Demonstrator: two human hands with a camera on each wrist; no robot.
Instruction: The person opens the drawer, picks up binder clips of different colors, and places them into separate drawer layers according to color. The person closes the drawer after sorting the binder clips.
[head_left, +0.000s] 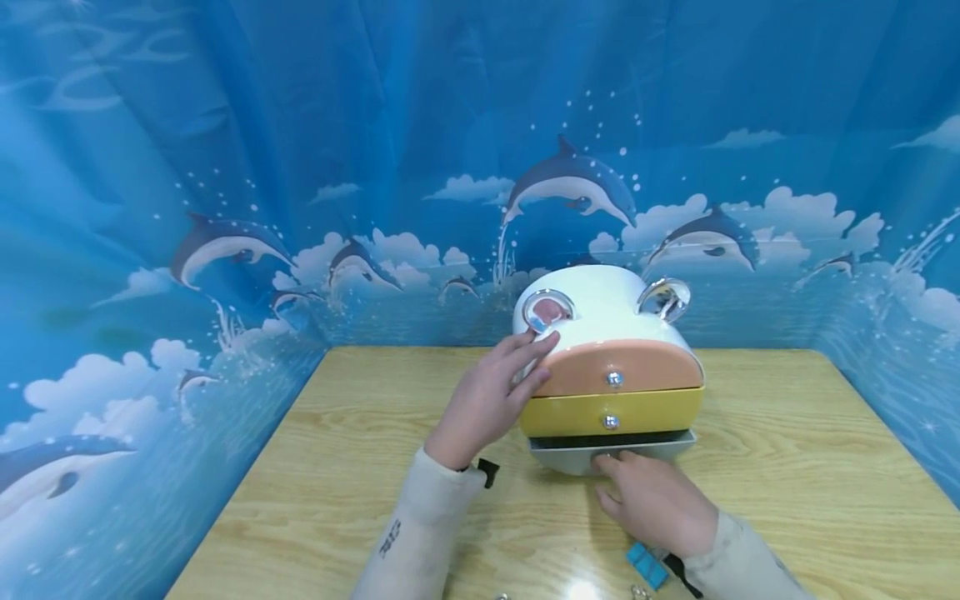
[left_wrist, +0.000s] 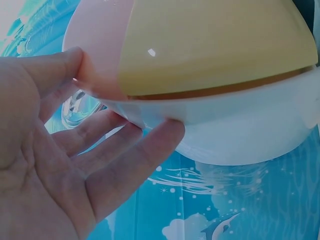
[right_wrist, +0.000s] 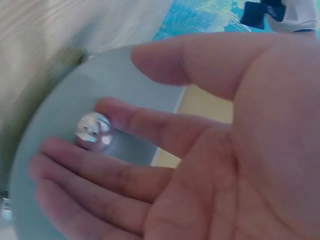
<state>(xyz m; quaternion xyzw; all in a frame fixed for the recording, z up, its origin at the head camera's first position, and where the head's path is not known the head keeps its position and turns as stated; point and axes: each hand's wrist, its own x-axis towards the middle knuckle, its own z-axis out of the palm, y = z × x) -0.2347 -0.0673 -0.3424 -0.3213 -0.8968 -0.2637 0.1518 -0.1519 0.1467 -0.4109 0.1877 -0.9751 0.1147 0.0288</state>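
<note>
A rounded white drawer box (head_left: 600, 312) with two shiny silver-rimmed ears has a pink top drawer (head_left: 573, 373), a yellow middle drawer (head_left: 566, 417) and a grey bottom drawer (head_left: 562, 459). The grey drawer stands partly out, with a dark gap above it. My left hand (head_left: 487, 398) rests against the box's left side, its thumb at the pink front and its other fingers on the white shell. At the grey front is my right hand (head_left: 660, 498). Its fairly straight index and middle fingers lie either side of a silver knob (right_wrist: 94, 131), thumb held apart.
Blue clips (head_left: 647, 565) lie by the right wrist near the table's front edge. Small metal pieces (head_left: 640, 592) show at the bottom of the head view. Behind the wooden table (head_left: 360, 417) hangs a blue dolphin-print curtain (head_left: 420, 108).
</note>
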